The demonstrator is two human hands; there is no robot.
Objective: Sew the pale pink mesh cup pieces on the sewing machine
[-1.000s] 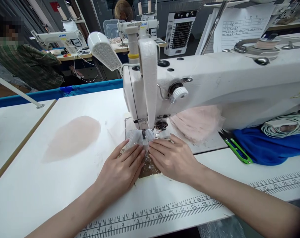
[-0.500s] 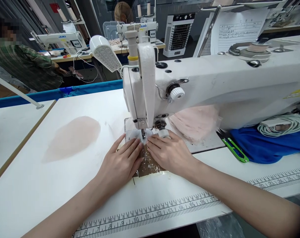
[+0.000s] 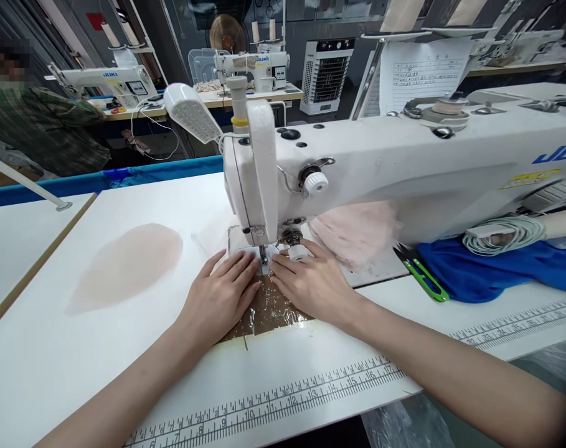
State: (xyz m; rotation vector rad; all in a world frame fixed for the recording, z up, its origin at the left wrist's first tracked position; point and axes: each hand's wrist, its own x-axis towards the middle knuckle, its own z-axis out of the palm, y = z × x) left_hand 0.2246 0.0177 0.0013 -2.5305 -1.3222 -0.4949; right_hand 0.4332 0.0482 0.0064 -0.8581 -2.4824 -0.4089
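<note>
My left hand [image 3: 221, 291] lies flat with fingers stretched out, just left of the needle and presser foot [image 3: 264, 255] of a white sewing machine [image 3: 357, 155]. On the other side my right hand [image 3: 315, 280] rests with its fingers extended, fingertips close to the foot. Both sets of fingertips press on thin, sheer material at the foot, whose outline is mostly hidden under them. A brown, shiny taped patch [image 3: 268, 305] shows on the table between the hands. Pale pink sheer pieces [image 3: 352, 230] are piled beneath the machine arm.
A leaf-shaped pink sheer piece [image 3: 128, 267] lies left on the white table [image 3: 137, 361]. Green thread snips [image 3: 427, 280], blue cloth [image 3: 488, 267] and a coiled cord [image 3: 502, 236] are at the right. A ruler strip [image 3: 273, 398] runs along the front edge. Another person [image 3: 40, 124] stands far left.
The view has shifted a little toward the right. My left hand has slid slightly away from the foot, its thumb drawn in, and more of the brown patch shows between the hands.
</note>
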